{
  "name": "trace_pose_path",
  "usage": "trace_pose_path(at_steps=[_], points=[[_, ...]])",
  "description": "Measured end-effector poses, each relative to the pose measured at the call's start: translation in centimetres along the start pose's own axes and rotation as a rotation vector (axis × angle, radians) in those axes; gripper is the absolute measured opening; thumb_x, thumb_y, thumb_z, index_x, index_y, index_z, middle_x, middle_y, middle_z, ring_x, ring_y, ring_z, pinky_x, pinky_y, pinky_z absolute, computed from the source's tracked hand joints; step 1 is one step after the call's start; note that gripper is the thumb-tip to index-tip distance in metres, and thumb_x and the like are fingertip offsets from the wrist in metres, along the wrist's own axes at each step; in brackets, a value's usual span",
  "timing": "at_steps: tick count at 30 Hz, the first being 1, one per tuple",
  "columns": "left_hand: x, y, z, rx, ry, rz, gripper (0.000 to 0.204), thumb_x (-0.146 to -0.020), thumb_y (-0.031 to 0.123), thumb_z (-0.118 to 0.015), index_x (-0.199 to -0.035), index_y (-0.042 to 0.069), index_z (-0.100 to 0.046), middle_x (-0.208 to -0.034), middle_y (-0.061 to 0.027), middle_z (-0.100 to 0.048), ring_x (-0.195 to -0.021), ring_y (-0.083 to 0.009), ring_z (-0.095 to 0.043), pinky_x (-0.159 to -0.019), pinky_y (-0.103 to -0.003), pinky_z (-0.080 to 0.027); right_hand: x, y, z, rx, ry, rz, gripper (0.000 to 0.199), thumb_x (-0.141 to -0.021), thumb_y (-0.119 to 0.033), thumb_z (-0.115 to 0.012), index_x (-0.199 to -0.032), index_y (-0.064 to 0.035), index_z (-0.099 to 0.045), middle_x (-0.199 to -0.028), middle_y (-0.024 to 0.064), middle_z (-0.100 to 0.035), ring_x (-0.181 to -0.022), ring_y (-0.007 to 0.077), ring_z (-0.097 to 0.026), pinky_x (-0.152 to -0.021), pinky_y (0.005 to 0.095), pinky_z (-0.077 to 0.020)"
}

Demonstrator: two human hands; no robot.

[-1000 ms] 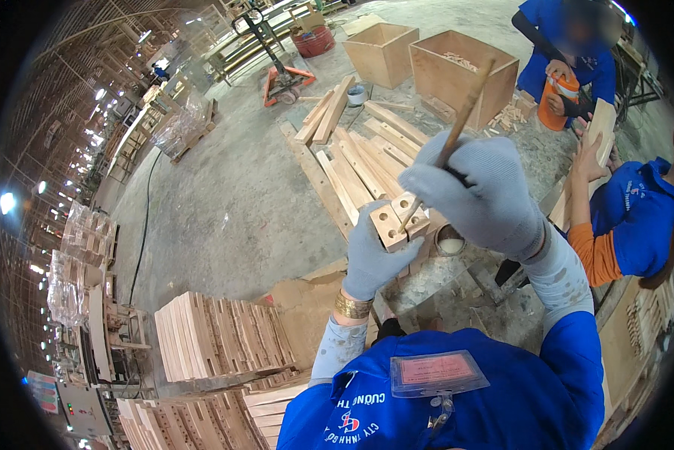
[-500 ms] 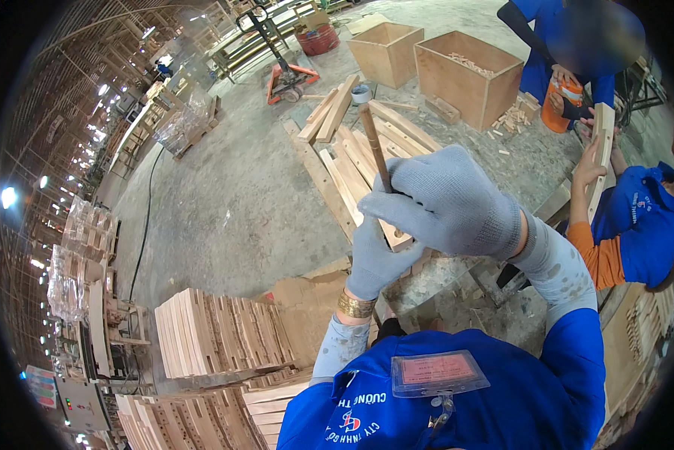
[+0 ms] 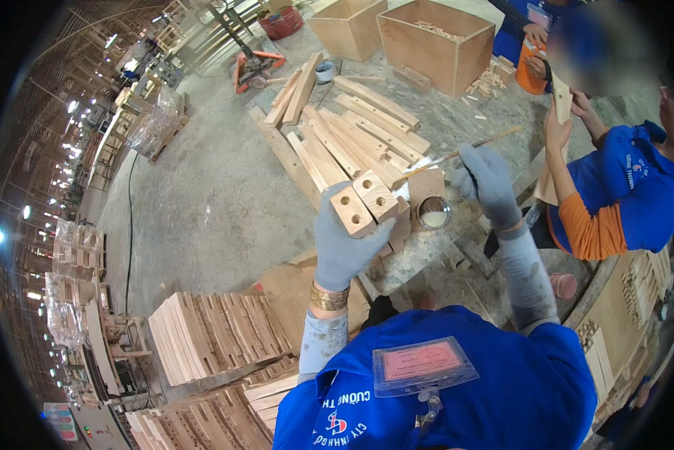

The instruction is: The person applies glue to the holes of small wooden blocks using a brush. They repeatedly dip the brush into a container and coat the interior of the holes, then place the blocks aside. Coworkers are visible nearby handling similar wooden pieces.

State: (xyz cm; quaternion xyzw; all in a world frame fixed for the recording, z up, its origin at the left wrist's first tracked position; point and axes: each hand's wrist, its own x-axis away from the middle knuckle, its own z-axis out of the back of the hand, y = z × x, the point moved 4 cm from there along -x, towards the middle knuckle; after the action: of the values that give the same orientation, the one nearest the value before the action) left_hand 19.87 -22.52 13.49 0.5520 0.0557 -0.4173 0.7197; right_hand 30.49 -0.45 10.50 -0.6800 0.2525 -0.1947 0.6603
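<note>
A wide workshop hall with a grey concrete floor (image 3: 202,202) spreads out under the camera, stacks of slotted wooden panels (image 3: 217,337) piled low at the left and long planks (image 3: 352,135) laid across a rough work surface (image 3: 427,255) ahead. The left hand (image 3: 344,247), in a grey glove, is closed around two short wooden blocks (image 3: 365,202) held side by side and raised above the near edge of the surface, their drilled end faces turned up (each shows round holes). The right hand (image 3: 489,184), gloved the same, has its grip pinched shut on a thin brush (image 3: 457,155), whose pale bristle end points toward the blocks and lies just beside them, though whether it touches the wood cannot be told. Between the two hands, a little lower, a small round tin of white glue (image 3: 433,214) stands on the surface. Two open wooden crates (image 3: 427,45) sit at the far end beyond the planks. At the right a co-worker in a blue and orange shirt (image 3: 615,202) holds a light wooden piece (image 3: 561,101) upright.
</note>
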Motion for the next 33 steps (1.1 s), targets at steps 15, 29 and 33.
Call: trace_pose_path(at_steps=[15,29,33], points=[[1.0,-1.6,0.6,0.016,0.015,0.131,0.065,-0.059,0.012,-0.082,-0.112,0.000,-0.045,-0.104,-0.0105,-0.052,-0.094,-0.0187,-0.053,-0.083,-0.033,-0.046,-3.1,22.0,12.0,1.011,0.585,0.298,0.017,-0.076,-0.022,-0.059,-0.088,-0.0105,-0.060,-0.083,0.0105,-0.058,-0.081,0.0312,-0.058,-0.070,0.0426,-0.0477],[1.6,-1.8,1.8,-0.235,0.004,0.187,0.057,-0.054,0.024,-0.083,-0.100,0.003,-0.058,-0.104,-0.0110,-0.056,-0.090,-0.0228,-0.058,-0.077,-0.032,-0.047,-23.8,25.0,18.9,1.702,0.459,0.148,0.015,-0.081,-0.020,-0.053,-0.084,-0.0127,-0.066,-0.082,0.0079,-0.065,-0.076,0.0265,-0.063,-0.066,0.0398,-0.0486],[1.9,-1.4,1.4,-0.195,0.035,0.258,0.055,-0.056,0.024,-0.080,-0.102,0.005,-0.058,-0.100,-0.0105,-0.060,-0.089,-0.0239,-0.058,-0.076,-0.035,-0.047,-27.7,25.8,19.5,1.717,0.276,-0.025,0.015,-0.080,-0.019,-0.054,-0.082,-0.0125,-0.068,-0.082,0.0091,-0.066,-0.079,0.0269,-0.064,-0.068,0.0411,-0.0487]])
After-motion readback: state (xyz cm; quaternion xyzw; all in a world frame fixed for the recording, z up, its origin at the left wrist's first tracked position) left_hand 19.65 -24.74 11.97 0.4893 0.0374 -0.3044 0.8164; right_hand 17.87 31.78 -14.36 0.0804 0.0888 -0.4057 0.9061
